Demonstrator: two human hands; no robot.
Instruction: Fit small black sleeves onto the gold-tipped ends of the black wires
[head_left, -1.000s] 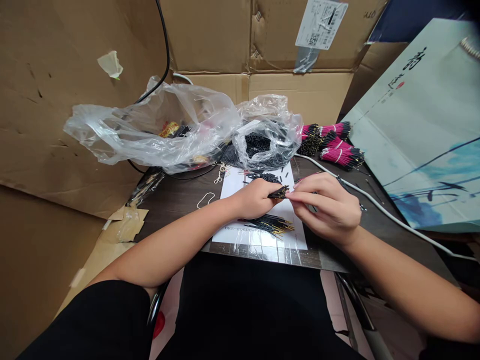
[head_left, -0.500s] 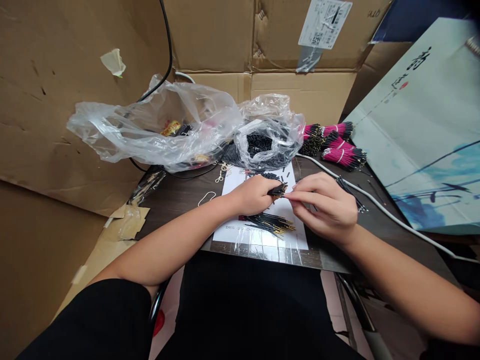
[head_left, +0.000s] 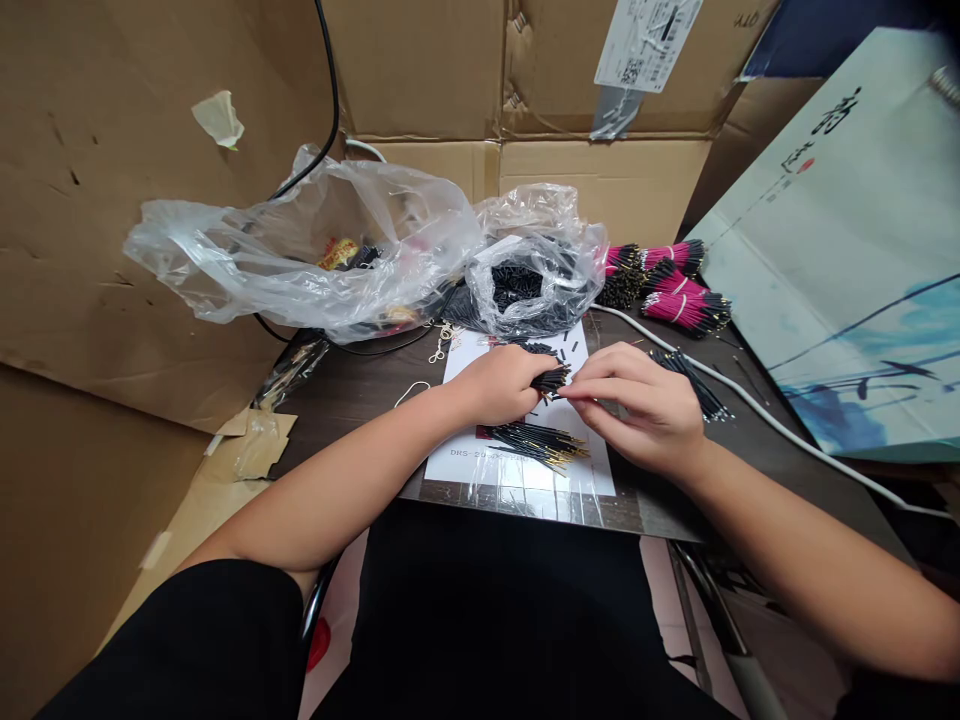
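compared with half a second ago, both hands sit a little lower on the sheet, and the right hand [head_left: 636, 408] has drawn in toward the left. that uncovers more of the loose sheaf of black wires [head_left: 691, 384] fanned out past the right hand on the counter [head_left: 339, 446]. the left hand [head_left: 491, 385] is closed around a small bundle of black wires [head_left: 551, 380], its gold-pinned ends poking out toward the right hand. the right hand's thumb and fingertips [head_left: 577, 392] pinch together right at those ends (whether they hold one wire or several is too small to tell).

below the hands, a row of gold-tipped black wires [head_left: 536, 445] lies on a printed white sheet [head_left: 469, 455] under clear plastic. a clear plastic bag of short black pieces [head_left: 517, 285] and a larger crumpled bag [head_left: 300, 262] stand just behind the sheet, in front of a cardboard box wall [head_left: 420, 80]. bundles of pink wires [head_left: 679, 305] sit to the right, beside a white cable [head_left: 757, 410] and a printed paper bag [head_left: 847, 230].
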